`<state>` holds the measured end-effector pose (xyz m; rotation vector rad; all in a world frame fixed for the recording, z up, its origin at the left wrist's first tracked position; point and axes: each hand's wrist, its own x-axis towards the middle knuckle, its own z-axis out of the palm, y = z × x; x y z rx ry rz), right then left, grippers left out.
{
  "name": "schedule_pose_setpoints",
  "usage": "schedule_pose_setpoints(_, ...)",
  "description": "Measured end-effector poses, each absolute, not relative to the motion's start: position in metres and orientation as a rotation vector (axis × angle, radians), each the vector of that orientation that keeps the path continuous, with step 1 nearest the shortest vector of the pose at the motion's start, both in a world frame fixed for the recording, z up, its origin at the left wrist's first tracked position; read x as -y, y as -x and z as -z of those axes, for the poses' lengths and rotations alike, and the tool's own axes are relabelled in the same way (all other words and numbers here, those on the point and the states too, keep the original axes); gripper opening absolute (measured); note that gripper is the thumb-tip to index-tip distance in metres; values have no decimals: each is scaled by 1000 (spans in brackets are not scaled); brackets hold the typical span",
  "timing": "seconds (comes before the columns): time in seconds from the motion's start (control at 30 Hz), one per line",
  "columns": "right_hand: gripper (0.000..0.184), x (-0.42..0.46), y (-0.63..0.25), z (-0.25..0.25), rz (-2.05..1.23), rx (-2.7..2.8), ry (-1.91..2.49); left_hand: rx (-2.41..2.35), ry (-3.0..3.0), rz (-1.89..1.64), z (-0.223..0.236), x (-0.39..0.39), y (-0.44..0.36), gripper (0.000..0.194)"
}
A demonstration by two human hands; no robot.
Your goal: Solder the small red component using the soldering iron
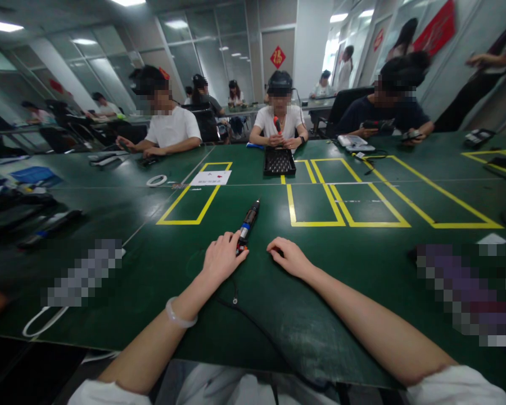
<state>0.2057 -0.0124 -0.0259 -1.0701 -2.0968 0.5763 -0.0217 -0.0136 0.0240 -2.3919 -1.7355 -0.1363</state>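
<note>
A slim, dark electric screwdriver (pixel 248 219) with a blue and silver band lies on the green table, its pointed tip facing away from me. My left hand (pixel 224 257) is closed over its rear end, where some red shows beside the thumb; the palm side is hidden. To the right of the tool, my right hand (pixel 290 257) rests on the table with its fingers curled in and nothing visible in them. A thin black cable (pixel 261 327) with a small ring on it runs from near my left hand toward the table's front edge.
Yellow tape rectangles (pixel 316 224) mark the table ahead. A paper sheet (pixel 211 178) lies at the left one. Opposite, a person holds a red-black screwdriver (pixel 277 125) above a black tray (pixel 279 163). Blurred-out items (pixel 84 273) lie at both sides; dark tools (pixel 50 228) sit far left.
</note>
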Motion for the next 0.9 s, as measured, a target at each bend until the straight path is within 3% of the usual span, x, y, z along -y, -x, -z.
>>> schedule_pose_setpoints(0.57,13,13,-204,23,-549,2150,1087,2244,2078,-134,-24,-18,210,74)
schedule_pose_setpoints(0.77,12,13,-205,23,-546,2172,1101,2230,2062,-171,-29,-25,235,76)
schedule_pose_setpoints(0.9,12,14,-204,21,-542,2180,1114,2091,2010,-155,-32,-16,221,63)
